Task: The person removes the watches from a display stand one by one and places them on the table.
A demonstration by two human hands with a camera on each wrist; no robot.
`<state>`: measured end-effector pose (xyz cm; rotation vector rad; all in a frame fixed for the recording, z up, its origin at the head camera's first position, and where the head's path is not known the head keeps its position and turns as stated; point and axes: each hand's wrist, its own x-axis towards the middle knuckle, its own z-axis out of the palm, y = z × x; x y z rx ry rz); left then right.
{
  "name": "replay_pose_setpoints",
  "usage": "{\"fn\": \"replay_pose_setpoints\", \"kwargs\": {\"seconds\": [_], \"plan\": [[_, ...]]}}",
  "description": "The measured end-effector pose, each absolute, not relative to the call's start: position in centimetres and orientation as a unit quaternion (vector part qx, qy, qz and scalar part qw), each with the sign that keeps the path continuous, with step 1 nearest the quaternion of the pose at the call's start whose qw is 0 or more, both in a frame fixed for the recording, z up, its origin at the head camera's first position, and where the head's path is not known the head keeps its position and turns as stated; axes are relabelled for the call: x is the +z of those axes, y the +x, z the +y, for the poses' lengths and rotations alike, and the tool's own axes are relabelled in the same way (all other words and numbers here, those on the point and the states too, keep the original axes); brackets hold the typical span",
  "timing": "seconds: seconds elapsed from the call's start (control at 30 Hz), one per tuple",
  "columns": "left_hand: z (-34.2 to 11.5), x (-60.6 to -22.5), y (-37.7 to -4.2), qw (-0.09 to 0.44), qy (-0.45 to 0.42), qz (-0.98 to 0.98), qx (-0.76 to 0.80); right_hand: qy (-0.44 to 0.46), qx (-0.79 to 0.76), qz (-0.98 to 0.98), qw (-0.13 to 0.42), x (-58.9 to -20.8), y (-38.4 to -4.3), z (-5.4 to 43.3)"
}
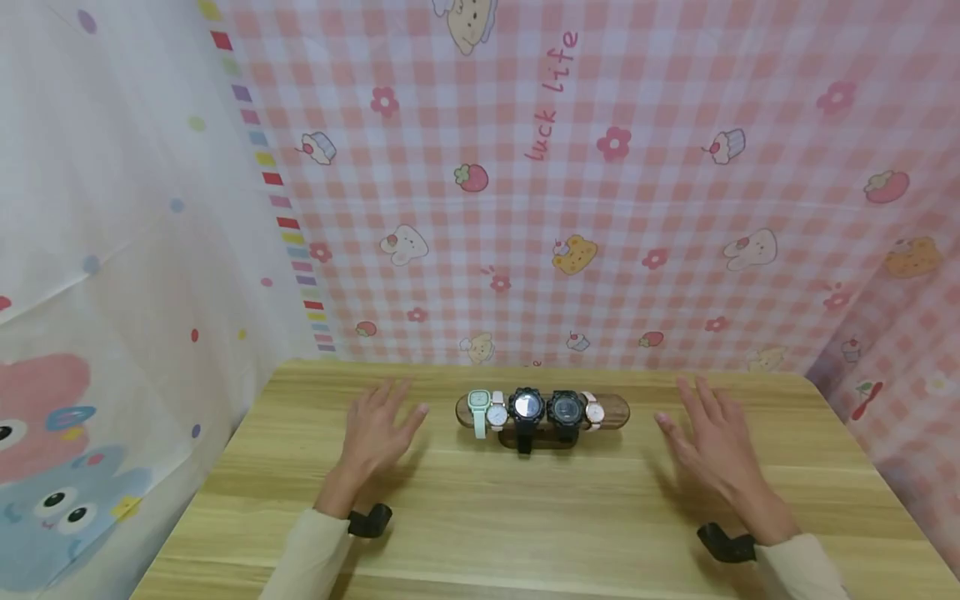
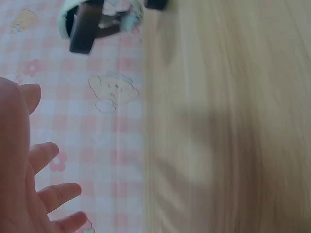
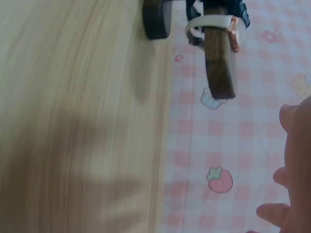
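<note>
A dark wooden watch stand stands toward the back of the table, with several watches strapped round its bar. From left to right are a mint-green square watch, a small white-faced watch, a black watch with a bright face, a second black watch and a pale-strapped watch. To the left of the stand, my left hand is spread, holding nothing. My right hand is likewise spread and unoccupied on the right. The right wrist view shows the stand's bar end apart from the fingers.
The light wood table reaches back to a pink checked cloth hung behind it. A white cartoon-print cloth hangs on the left. Black wrist mounts stick out from both wrists.
</note>
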<state>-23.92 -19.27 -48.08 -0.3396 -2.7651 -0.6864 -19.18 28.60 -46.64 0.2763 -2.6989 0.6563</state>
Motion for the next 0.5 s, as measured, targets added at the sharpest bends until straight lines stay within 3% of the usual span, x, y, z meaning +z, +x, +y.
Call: {"fn": "replay_pose_setpoints", "kwargs": {"seconds": [0.5], "plan": [[-16.1,-48.0,-24.9,0.074,-0.177,-0.877,-0.440,0.105,0.339,-0.913,0.199,-45.6,-20.2,25.6]]}}
